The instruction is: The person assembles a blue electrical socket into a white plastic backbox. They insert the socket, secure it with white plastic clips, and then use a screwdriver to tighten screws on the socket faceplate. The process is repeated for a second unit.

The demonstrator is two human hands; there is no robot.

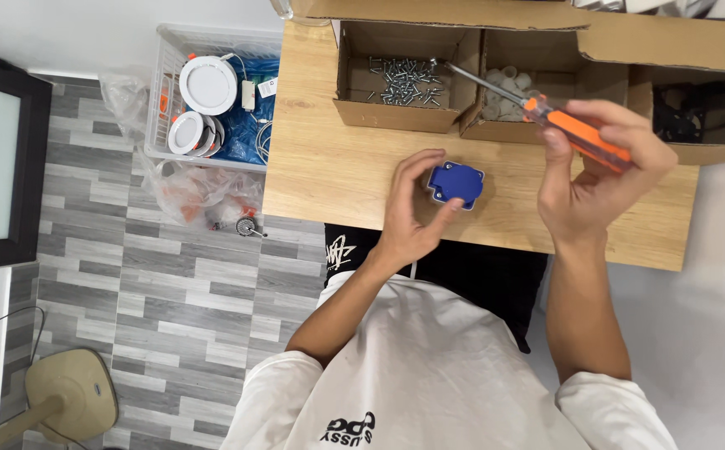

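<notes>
My left hand point(412, 208) grips a small blue plastic socket housing point(456, 183) and holds it against the wooden table point(329, 175). My right hand point(600, 171) is closed around the orange handle of a screwdriver point(575, 129). Its metal shaft points up and left, and the tip point(434, 62) reaches into a cardboard box of loose screws point(404, 82). The two hands are a short way apart, the right one higher and to the right of the blue part.
A second cardboard box with white round caps point(508, 87) stands right of the screw box, and a box with a black part point(696, 112) is further right. A white basket with round lamps point(208, 92) and plastic bags point(200, 196) lie on the floor to the left.
</notes>
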